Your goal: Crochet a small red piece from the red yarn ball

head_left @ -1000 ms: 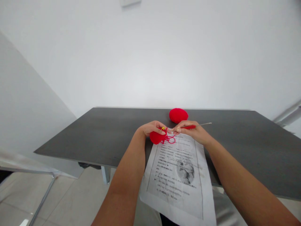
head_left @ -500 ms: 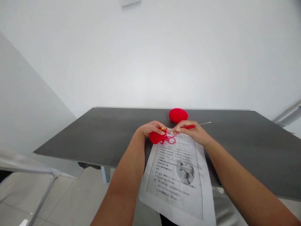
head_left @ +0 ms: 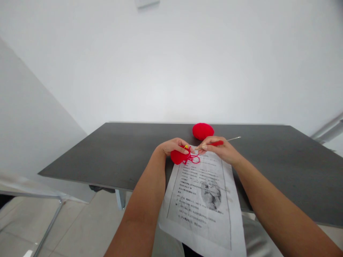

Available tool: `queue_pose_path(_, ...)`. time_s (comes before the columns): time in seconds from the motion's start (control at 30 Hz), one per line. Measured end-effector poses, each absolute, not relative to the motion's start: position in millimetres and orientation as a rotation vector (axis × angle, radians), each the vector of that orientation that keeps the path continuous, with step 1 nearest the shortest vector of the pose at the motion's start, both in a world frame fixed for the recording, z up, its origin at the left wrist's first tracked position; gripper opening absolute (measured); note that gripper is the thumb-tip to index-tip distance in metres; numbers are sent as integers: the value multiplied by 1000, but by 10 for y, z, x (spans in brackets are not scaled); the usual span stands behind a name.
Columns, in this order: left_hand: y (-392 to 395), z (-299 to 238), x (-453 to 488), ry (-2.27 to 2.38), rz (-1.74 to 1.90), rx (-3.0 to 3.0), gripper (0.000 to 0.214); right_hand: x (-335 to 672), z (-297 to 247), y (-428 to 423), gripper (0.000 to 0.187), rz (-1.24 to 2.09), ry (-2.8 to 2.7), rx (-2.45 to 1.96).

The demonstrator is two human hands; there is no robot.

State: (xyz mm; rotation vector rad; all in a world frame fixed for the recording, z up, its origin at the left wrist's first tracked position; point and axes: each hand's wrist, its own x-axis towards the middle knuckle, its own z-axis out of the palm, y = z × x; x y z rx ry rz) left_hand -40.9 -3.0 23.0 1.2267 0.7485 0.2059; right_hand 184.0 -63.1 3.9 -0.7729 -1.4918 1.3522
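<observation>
My left hand [head_left: 176, 146] pinches a small red crochet piece [head_left: 178, 157] that carries a yellow stitch marker [head_left: 186, 146]. Loose loops of red yarn [head_left: 195, 159] hang from the piece over the paper. In my right hand [head_left: 218, 149] is a crochet hook [head_left: 217, 143] with a red grip, held like a pen. Its left end reaches toward the crochet piece by my left fingertips; the metal right end sticks out past my hand. Whether the tip sits inside a stitch is too small to tell. Behind my hands rests a red yarn ball [head_left: 203, 131].
A printed sheet [head_left: 198, 207] with text and a round picture lies under my hands and hangs over the front edge of the dark table [head_left: 115, 153]. A white wall [head_left: 171, 64] stands behind. A metal-framed chair [head_left: 50, 221] is at lower left.
Very little differs. The right end of the crochet hook has tipped up slightly with my right hand. My left hand keeps its hold on the crochet piece.
</observation>
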Motion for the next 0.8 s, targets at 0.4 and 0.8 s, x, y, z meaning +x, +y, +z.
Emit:
queue_pose_path(0.4,-29,209,-419,722,204,1187,37,1857,120,-646,27,1240,-1616,-800)
queue_pose_path(0.8,-28,234,-381,782,230,1237,34,1812,34,-622,25,1559,-1276,-709)
